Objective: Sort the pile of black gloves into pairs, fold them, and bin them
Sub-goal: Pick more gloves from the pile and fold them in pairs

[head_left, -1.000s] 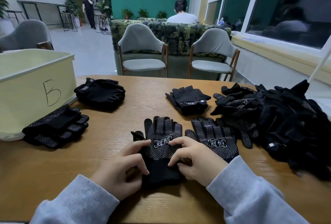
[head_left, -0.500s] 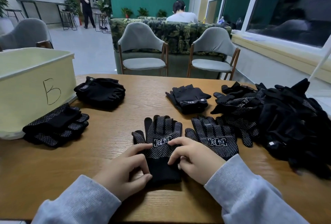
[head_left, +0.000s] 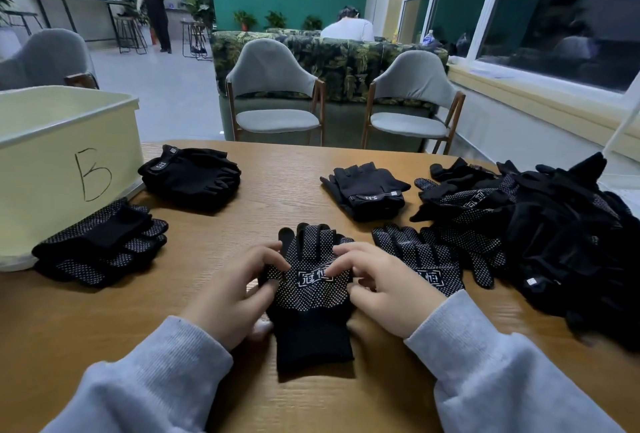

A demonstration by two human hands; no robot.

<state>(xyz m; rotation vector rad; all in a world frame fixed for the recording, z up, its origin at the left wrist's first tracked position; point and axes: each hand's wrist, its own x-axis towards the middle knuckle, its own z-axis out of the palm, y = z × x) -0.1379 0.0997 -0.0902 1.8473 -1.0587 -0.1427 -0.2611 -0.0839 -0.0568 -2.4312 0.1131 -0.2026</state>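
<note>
A dotted glove (head_left: 310, 289) lies flat at six o'clock on the table (head_left: 277, 190), fingers pointing to twelve and its plain knit cuff toward the person. The left hand (head_left: 235, 289) has its curled fingers on the glove's nine o'clock edge, thumb underneath or beside it, pinching the fabric; the right hand (head_left: 384, 289) does the same at the three o'clock edge, fingertips resting on the white logo strip. So both grips are narrow and closed on this one glove.

Its likely mate, a second dotted glove (head_left: 420, 258), lies just beside it at two o'clock, touching the big unsorted pile (head_left: 554, 225) at three o'clock. Finished folded pairs sit at ten o'clock: a dotted bundle (head_left: 100, 242) against the yellow bin (head_left: 65, 155) marked B, and a plain bundle (head_left: 192, 174) farther back. Another plain pair (head_left: 367, 188) waits at one o'clock.

The glove looks light, soft and floppy, so it will sag and crease wherever it is lifted. The rubber dots should give a sure, non-slip hold, while the smooth cuff may slide more. I judge the best hold is at both side edges across the palm, as now, which keeps it flat for laying onto its mate. Lifting by one fingertip would let it dangle and twist.
</note>
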